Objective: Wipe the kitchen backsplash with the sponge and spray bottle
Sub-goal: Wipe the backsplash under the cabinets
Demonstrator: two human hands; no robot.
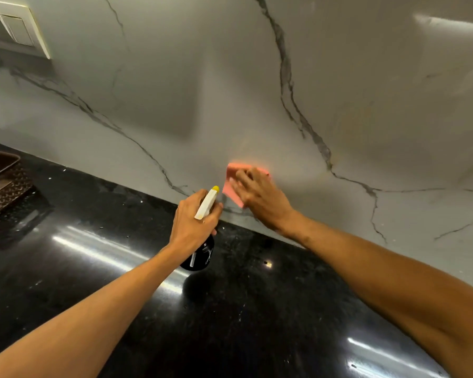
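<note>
While a pale backsplash (pixel 202 77) with dark grey veins fills most of the view, a glossy black counter (pixel 93 268) runs along its foot and reflects streaks of light. Small pale specks lie scattered over the counter. A brown woven basket (pixel 3 181) sits on the counter at the far left, well apart from both hands, and a white switch plate (pixel 11 31) is set in the wall above it at the upper left corner. Nothing lies between the hands and the wall. Both bare forearms reach forward over the counter, the left one from the lower left and the right one from the lower right. The left hand (pixel 193 222) has its fingers curled round the neck of the spray bottle (pixel 206 203), whose black body hangs below the hand, low over the counter; whether its base touches the counter I cannot tell. The bottle's white head with a yellow nozzle sticks up out of the fist and points at the wall, just beside the sponge. The right hand (pixel 260 197) lies flat against the wall with its fingers straight and spread, pressing the pink sponge (pixel 236 169) onto the backsplash, low down and a little above the counter's back edge. The sponge shows past the fingertips on the upper and left sides.
</note>
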